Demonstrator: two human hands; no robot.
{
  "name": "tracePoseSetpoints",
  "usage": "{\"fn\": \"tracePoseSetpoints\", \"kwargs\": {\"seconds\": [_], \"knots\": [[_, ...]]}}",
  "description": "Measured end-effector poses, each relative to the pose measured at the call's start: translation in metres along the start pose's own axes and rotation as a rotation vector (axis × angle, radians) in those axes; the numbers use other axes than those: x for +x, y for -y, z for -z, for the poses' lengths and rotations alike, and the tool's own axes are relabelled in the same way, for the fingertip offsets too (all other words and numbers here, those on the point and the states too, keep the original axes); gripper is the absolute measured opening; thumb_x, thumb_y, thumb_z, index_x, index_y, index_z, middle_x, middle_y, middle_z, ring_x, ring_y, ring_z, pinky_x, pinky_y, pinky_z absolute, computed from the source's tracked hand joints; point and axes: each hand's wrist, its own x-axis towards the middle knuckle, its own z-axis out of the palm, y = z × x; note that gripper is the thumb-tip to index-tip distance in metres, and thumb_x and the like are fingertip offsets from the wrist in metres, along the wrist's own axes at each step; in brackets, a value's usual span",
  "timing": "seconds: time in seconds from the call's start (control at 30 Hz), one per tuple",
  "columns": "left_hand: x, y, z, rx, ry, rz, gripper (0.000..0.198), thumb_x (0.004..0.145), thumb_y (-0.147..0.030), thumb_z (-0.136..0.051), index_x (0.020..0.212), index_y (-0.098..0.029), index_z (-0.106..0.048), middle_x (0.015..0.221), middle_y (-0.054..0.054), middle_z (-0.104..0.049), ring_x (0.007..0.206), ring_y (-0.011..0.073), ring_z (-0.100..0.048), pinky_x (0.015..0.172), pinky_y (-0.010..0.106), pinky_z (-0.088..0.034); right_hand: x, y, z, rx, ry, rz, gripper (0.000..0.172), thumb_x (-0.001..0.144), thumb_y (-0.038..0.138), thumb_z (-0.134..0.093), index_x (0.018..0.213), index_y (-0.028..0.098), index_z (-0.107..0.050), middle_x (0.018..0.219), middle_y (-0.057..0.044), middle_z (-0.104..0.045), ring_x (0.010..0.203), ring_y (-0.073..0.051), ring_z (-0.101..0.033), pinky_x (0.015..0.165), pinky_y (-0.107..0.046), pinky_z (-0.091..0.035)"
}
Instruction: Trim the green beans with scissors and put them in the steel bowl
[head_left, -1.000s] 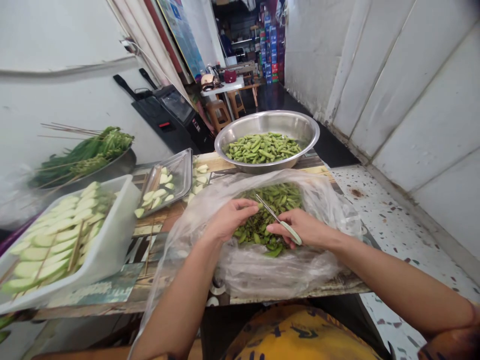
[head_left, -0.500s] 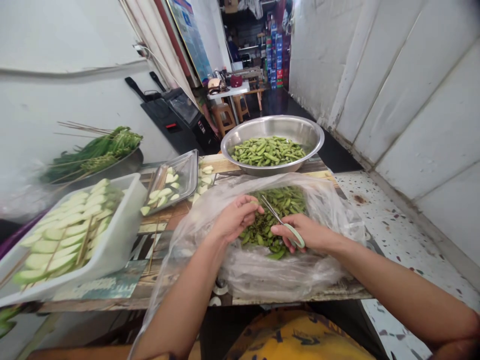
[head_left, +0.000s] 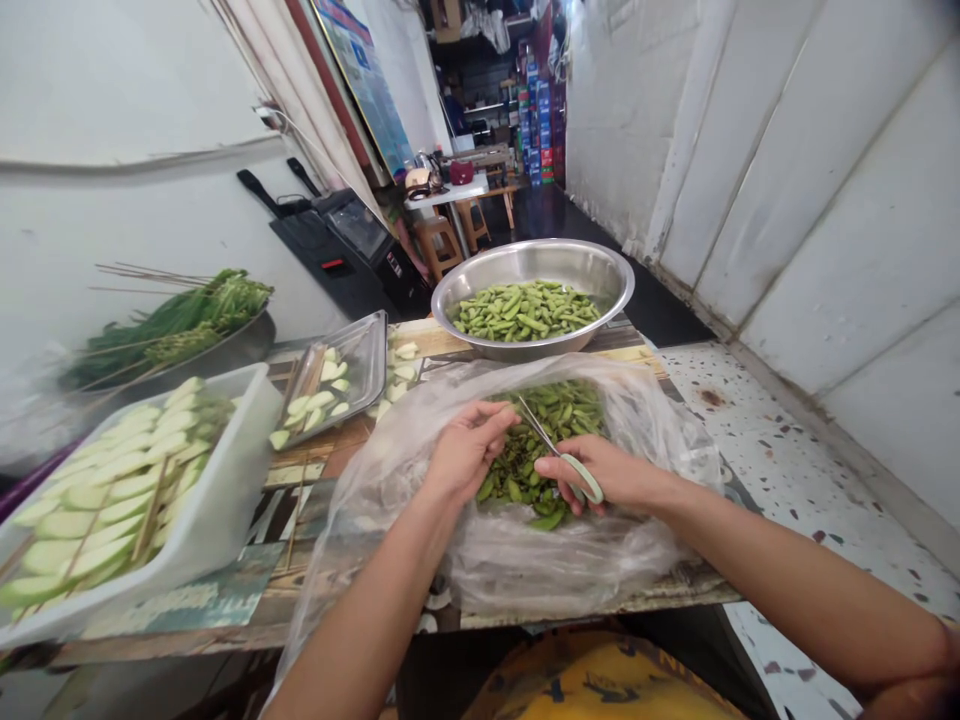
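Observation:
Pale green-handled scissors (head_left: 584, 479) are gripped in my right hand (head_left: 619, 472), their blades pointing up and left toward my other hand. Thumb and fingers pinched, my left hand (head_left: 469, 450) holds what looks like a green edamame pod at the fingertips, mostly covered by them. Both hands are over an opened clear plastic bag (head_left: 382, 480), inside which lies a heap of edamame pods (head_left: 574, 408). Just beyond the bag stands a wide steel bowl (head_left: 616, 290) with many more green pods (head_left: 525, 310) in it.
To the left, a white plastic bin (head_left: 251, 440) holds skewered pale green slices. Behind it are a metal tray (head_left: 367, 365) with cut pieces and a bowl of leafy greens (head_left: 202, 320). Loose skewers lie on the table (head_left: 202, 590). A wall (head_left: 847, 200) runs along the right.
The left hand's fingers have closed into a tighter pinch near the scissor tips. The right hand keeps its hold on the scissors. The whole view has shifted slightly.

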Motion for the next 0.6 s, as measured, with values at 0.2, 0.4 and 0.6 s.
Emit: {"fn": "tracePoseSetpoints", "kwargs": {"seconds": [0.2,0.4,0.6], "knots": [[-0.0027,0.0014,-0.0010,0.023,-0.014,0.040,0.029,0.061,-0.030,-0.076,0.075,-0.011,-0.060,0.069,0.002,-0.064,0.042,0.0002,-0.036,0.041,0.016,-0.021,-0.0030,0.0022,-0.0013,-0.034,0.000,0.033,0.038,0.077,0.050,-0.057,0.065,0.015,-0.050,0.051,0.002,-0.053,0.038,-0.006,-0.045,0.032,-0.015,-0.033],[-0.0054,0.0039,-0.0062,0.079,0.029,0.064,0.029,0.063,-0.031,-0.075,0.069,-0.011,-0.055,0.065,0.002,-0.062,0.040,0.0004,-0.035,0.040,0.016,-0.021,-0.0042,0.0060,-0.0016,-0.041,-0.036,0.023,0.041,0.076,0.051,-0.058,0.059,0.016,-0.047,0.045,0.004,-0.050,0.035,-0.006,-0.043,0.030,-0.015,-0.030],[-0.0036,-0.0033,-0.0004,0.013,0.071,0.145,0.023,0.065,-0.026,-0.072,0.066,-0.011,-0.054,0.067,0.002,-0.061,0.042,0.0003,-0.036,0.039,0.014,-0.023,-0.0032,0.0058,-0.0013,-0.016,-0.082,0.004,0.043,0.072,0.052,-0.061,0.056,0.015,-0.046,0.040,0.005,-0.047,0.031,-0.005,-0.041,0.029,-0.015,-0.027]]}}
